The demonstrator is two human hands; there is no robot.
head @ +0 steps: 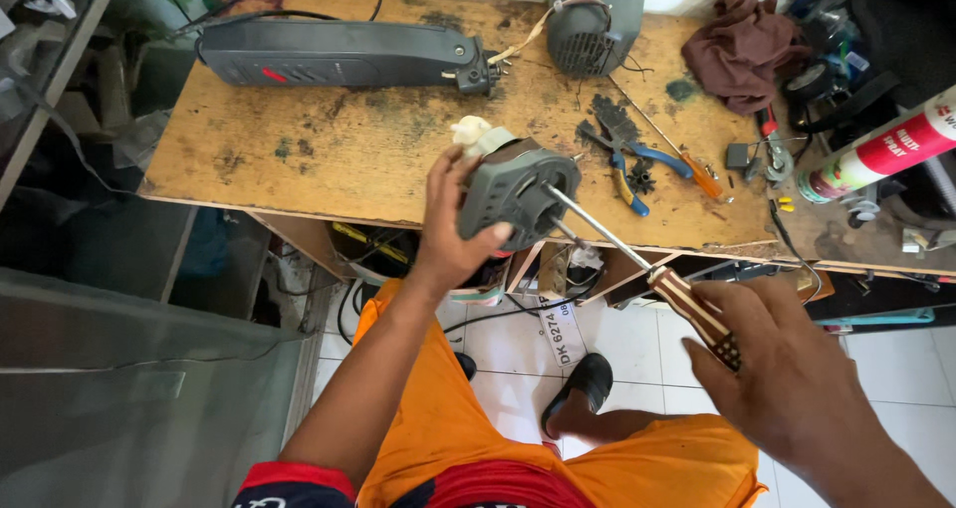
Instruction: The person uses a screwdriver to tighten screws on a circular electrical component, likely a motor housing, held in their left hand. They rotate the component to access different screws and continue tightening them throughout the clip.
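My left hand (445, 231) grips a small grey electric motor (518, 191) with a white plug at its top, held up in front of the workbench edge. My right hand (787, 369) holds a screwdriver (687, 304) with a brown striped handle. Its long metal shaft runs up and left, and the tip sits in the open face of the motor. Both hands hover over my lap in orange shorts.
On the worn wooden workbench (329, 149) lie a long grey tool housing (339, 55), a grey fan casing (595, 15), blue-handled pliers (632, 164), a second screwdriver with an orange handle (702, 179), a brown rag (742, 45) and a spray can (881, 149). A glass panel stands at left.
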